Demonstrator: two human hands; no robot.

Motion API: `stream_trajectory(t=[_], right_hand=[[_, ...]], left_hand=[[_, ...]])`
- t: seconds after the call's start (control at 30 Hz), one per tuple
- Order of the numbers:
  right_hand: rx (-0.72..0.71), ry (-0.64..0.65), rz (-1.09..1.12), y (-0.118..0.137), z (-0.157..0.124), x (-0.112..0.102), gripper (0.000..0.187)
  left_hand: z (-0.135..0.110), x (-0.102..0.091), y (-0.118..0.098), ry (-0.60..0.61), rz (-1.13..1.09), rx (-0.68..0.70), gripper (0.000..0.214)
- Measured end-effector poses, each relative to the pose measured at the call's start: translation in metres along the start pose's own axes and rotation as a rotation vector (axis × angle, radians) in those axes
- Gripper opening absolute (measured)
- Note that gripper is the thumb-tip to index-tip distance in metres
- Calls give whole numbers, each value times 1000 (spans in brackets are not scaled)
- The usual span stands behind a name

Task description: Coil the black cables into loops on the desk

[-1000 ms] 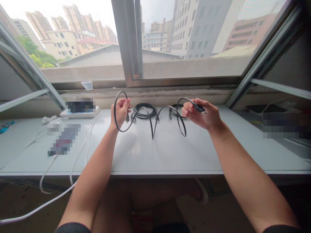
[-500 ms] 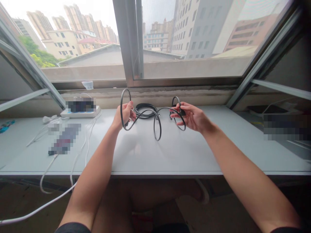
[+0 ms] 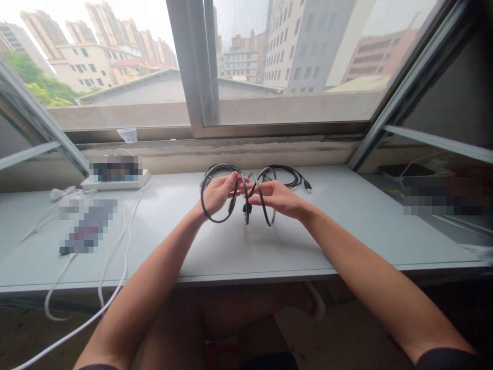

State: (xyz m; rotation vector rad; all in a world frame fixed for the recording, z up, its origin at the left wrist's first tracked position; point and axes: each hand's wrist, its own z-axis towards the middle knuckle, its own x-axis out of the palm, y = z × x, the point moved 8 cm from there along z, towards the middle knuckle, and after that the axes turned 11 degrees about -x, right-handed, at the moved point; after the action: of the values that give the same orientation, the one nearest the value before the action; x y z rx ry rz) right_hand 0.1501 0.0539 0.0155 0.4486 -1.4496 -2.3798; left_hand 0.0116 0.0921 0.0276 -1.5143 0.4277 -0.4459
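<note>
Some cable [image 3: 247, 208] hidden behind fingers [image 3: 270, 188]

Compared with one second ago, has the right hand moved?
Yes: leftward, judged against the window's upright post. The right hand now sits nearer that post and closer to the left hand.
</note>
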Motion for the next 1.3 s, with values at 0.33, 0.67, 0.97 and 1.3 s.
stream_trajectory(t=[0.33, 0.67, 0.97, 1.3], right_hand=[[-79, -141, -238, 4, 5, -1, 36], [135, -299, -103, 5, -5, -31, 51], [-6, -837, -304, 9, -22, -96, 38], [82, -466, -620, -5, -10, -55, 41]], left_hand=[[-20, 28, -5, 218, 202, -71, 51], [-15, -11, -15, -26, 573, -7, 25], [-12, -58, -10, -385, 562, -82, 11], [-12, -35, 2, -445, 504, -49, 25]])
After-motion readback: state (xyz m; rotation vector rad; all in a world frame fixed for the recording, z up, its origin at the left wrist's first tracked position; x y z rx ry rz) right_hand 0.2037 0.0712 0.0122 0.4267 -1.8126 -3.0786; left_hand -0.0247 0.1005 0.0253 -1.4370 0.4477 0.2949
